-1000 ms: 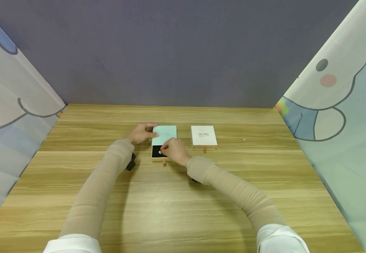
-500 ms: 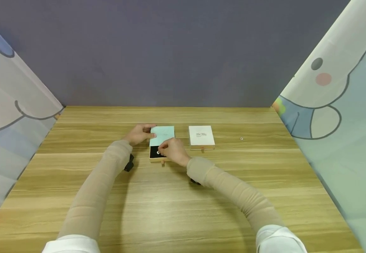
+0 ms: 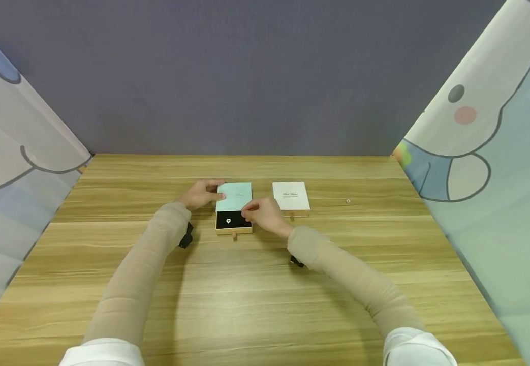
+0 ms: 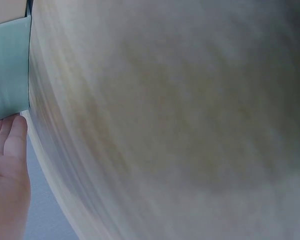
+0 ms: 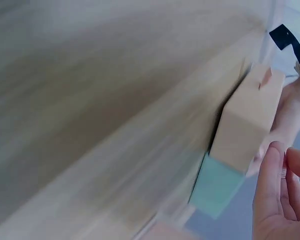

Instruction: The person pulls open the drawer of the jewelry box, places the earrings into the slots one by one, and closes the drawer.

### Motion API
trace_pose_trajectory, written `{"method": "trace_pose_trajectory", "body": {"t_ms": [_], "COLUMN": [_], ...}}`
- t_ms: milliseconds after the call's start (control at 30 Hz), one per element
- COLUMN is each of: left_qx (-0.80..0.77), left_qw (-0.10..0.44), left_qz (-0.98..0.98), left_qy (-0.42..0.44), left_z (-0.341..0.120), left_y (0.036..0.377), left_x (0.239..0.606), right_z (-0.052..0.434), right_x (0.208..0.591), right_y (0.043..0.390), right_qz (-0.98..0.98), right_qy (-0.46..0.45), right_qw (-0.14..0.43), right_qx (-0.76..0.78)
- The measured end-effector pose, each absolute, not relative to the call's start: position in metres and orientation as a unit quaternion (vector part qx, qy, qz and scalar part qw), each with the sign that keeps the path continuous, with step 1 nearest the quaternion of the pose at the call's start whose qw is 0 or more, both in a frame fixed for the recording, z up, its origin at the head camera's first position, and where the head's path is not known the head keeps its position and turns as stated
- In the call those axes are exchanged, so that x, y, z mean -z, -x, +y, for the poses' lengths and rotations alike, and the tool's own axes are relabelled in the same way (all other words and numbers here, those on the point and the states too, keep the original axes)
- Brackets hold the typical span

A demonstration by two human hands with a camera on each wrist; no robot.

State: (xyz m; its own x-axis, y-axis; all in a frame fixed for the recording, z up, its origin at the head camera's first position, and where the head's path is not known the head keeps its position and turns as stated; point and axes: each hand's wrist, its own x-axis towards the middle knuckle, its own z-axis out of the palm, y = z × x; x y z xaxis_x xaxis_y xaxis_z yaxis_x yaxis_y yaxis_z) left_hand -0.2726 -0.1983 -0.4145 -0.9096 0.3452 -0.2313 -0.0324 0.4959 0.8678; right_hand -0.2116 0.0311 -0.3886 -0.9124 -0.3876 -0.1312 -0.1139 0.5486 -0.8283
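Note:
A mint-green drawer box (image 3: 235,196) lies on the table, its black-lined drawer (image 3: 239,221) slid partly out toward me. On the black lining sits a small silvery heart-shaped pendant (image 3: 228,220). My left hand (image 3: 198,194) holds the box's cover at its back left corner, thumb at the left edge. In the left wrist view its fingers (image 4: 14,137) rest at the end of the mint wall. Over the drawer's right side, my right hand (image 3: 266,214) brings thumb and index finger together. In the right wrist view a thin pale strand (image 5: 284,173) shows just below those fingertips.
A white box (image 3: 290,197) with dark lettering and a small pull tab stands right of the mint one. Farther right, a small silvery pendant (image 3: 348,201) lies on the wooden table (image 3: 246,295). A dark grey wall (image 3: 246,76) rises behind the table.
My right hand has moved right from the pendant to the drawer's right edge, leaving the heart in full view on the lining. The left hand keeps its place on the box.

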Motion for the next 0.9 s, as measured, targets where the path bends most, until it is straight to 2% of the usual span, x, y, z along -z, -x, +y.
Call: {"method": "trace_pose_trajectory", "body": {"t_ms": [200,700,900], "left_qx": [-0.493,-0.483,-0.481], "left_qw": [0.197,0.196,0.196], "left_qz": [0.842,0.848,0.850], "left_qy": [-0.098,-0.092,-0.090], "left_z": [-0.197,-0.199,-0.198], "left_y": [0.271,0.273,0.274], "left_x": [0.413,0.416,0.415], "right_z": [0.066,0.134,0.163], "right_x": [0.381,0.364,0.354], "right_y": [0.210,0.223,0.231], "right_qz": [0.878,0.875,0.900], "right_qy": [0.163,0.137,0.135], "right_qw": [0.112,0.104,0.077], "right_qx": [0.436,0.453,0.408]}}
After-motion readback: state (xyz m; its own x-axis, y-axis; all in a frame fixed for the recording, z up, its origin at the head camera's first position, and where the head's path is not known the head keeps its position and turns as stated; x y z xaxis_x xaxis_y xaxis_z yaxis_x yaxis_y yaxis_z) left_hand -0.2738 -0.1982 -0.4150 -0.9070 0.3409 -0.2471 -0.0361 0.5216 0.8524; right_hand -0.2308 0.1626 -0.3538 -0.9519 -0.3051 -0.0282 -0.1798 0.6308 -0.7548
